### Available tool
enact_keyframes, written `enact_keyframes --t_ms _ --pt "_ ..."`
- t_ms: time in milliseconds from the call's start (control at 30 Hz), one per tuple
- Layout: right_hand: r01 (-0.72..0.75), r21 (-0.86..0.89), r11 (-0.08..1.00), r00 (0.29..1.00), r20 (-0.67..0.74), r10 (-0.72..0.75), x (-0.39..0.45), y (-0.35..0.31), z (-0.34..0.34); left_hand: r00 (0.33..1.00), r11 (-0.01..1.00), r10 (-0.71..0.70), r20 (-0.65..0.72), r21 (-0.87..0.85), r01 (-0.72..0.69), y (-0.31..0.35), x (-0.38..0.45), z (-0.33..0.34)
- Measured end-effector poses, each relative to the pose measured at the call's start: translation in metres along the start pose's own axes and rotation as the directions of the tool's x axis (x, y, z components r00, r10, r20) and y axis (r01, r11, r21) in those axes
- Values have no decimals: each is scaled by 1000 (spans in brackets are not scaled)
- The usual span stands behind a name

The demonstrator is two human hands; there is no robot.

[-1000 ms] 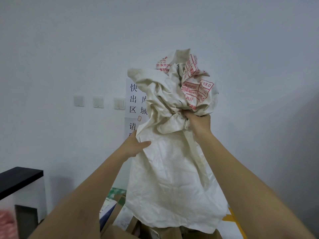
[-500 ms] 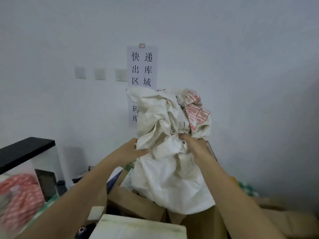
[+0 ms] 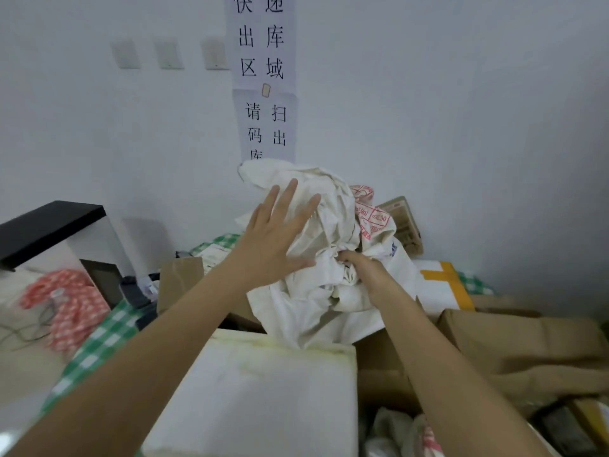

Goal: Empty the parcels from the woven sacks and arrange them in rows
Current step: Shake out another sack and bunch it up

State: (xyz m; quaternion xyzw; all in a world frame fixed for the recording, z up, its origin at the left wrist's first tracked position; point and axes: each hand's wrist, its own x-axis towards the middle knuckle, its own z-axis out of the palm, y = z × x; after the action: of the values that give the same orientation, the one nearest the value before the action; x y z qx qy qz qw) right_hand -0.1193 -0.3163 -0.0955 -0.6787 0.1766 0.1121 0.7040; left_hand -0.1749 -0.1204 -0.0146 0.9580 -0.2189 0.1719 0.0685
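A crumpled white woven sack (image 3: 316,301) with red print lies bunched on top of a heap of parcels by the wall. My right hand (image 3: 365,270) grips the gathered cloth at its middle. My left hand (image 3: 275,235) is spread flat with straight fingers against the sack's upper left side. A large white foam box (image 3: 263,397) sits in front of the sack. Brown paper parcels (image 3: 527,347) lie to the right, and a brown carton (image 3: 403,222) shows behind the sack.
A white box with yellow tape (image 3: 441,285) lies right of the sack. A green checked cloth (image 3: 99,344) covers the surface at left, near a red-and-white bag (image 3: 69,308) and a black-topped white stand (image 3: 52,222). Paper signs (image 3: 263,77) hang on the wall.
The sack has come down from head height onto the parcel heap. My left hand let go of its edge and now lies flat on it. My right hand still grips the bunch.
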Motion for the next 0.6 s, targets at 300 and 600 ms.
enact_keyframes --t_ms 300,600 --pt "182 -51 982 983 31 -181 -17 14 -4 988 999 10 -155 -45 -17 -4 35 25" --pt "352 -283 892 877 -233 -420 -57 35 -24 993 986 -91 -80 -149 78 -27 49 44"
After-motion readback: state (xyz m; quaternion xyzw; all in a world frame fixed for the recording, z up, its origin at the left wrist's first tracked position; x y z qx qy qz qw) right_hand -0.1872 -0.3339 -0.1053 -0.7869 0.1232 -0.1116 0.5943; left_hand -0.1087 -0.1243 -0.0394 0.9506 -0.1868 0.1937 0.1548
